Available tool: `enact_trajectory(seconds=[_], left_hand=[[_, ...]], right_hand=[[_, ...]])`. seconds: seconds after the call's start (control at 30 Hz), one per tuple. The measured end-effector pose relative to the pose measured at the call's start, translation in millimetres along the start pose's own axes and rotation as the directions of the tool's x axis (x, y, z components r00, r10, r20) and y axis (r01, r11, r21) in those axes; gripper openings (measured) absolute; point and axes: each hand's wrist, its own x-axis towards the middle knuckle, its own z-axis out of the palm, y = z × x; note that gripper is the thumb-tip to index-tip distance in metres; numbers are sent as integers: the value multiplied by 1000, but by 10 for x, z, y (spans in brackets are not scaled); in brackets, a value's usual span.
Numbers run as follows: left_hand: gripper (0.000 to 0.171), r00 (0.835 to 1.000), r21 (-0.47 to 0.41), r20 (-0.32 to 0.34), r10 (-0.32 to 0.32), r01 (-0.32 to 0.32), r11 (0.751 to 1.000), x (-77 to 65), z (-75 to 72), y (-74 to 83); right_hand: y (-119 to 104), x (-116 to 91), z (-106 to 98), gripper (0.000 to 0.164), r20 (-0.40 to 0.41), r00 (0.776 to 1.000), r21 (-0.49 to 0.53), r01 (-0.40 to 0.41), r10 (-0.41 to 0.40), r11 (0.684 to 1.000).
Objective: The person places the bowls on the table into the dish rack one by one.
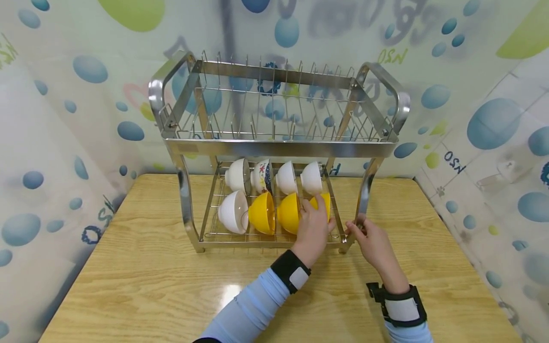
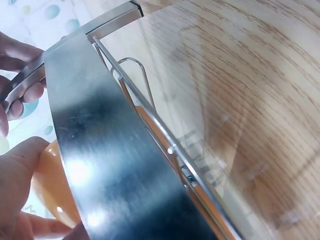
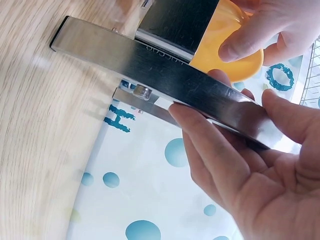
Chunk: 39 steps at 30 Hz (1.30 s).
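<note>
A two-tier metal dish rack (image 1: 279, 149) stands on the wooden table, with small bowls on its lower tier. My left hand (image 1: 312, 231) grips the rightmost yellow bowl (image 1: 326, 204) of the front row, thumb and fingers about its side. In the right wrist view, that yellow bowl (image 3: 212, 47) shows behind the rack's flat front bar. My right hand (image 1: 375, 245) holds the rack's right front leg (image 1: 365, 188) low down. Its fingers and thumb lie on either side of the metal leg (image 3: 200, 90) in the right wrist view.
Left of the held bowl, the front row has two yellow bowls (image 1: 289, 213) and a white bowl (image 1: 233, 212). Behind them are white bowls (image 1: 311, 178) and a patterned bowl (image 1: 259, 176). The upper tier (image 1: 274, 128) has upright wires. Spotted cloth (image 1: 454, 95) hangs around the table (image 1: 128, 281).
</note>
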Motion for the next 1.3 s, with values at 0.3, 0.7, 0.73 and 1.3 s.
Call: enact_trajectory(seconds=[0.3, 0.7, 0.73, 1.3], left_hand=[[72, 998, -5, 56, -20, 20, 1000, 8, -11, -2], [72, 994, -49, 94, -54, 59, 997, 3, -18, 9], [73, 994, -50, 96, -55, 60, 997, 1, -14, 12], [75, 987, -142, 147, -68, 89, 986, -61, -52, 21]], right_hand=[[7, 6, -5, 30, 6, 1000, -2, 15, -15, 1000], [9, -5, -11, 30, 21, 1000, 5, 7, -7, 1000], [10, -6, -12, 30, 21, 1000, 4, 7, -7, 1000], [18, 10, -3, 29, 5, 1000, -11, 30, -30, 999]])
